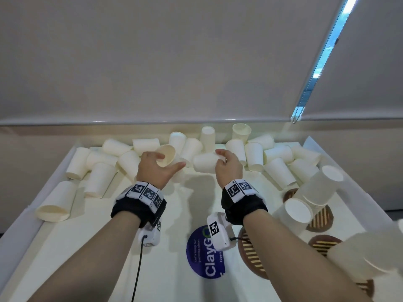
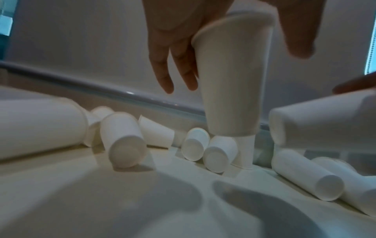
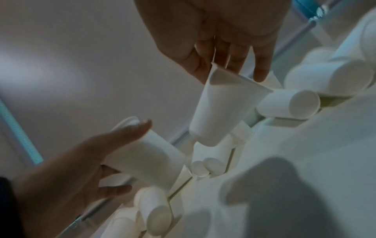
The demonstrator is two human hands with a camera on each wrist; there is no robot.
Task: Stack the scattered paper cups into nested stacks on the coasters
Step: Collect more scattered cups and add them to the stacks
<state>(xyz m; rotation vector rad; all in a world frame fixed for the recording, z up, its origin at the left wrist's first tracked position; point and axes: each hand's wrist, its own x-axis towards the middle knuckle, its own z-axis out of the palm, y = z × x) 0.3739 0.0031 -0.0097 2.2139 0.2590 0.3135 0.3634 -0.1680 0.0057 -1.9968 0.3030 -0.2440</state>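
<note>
Many white paper cups (image 1: 253, 155) lie scattered on their sides along the far side of a white tray (image 1: 72, 155). My left hand (image 1: 169, 161) grips one cup (image 2: 230, 96) near its rim, its mouth turned toward me in the head view. My right hand (image 1: 220, 156) pinches the rim of a second cup (image 3: 219, 111), which hangs sideways just right of the first. The two held cups are a little apart above the tray floor. Brown striped coasters (image 1: 320, 219) sit at the right, and upside-down nested stacks (image 1: 316, 190) stand on them.
A round blue sticker (image 1: 202, 253) lies on the tray floor under my right wrist. Another blurred cup stack (image 1: 370, 253) stands at the near right. Low tray walls (image 1: 349, 182) bound both sides. A drawn blind hangs behind the tray.
</note>
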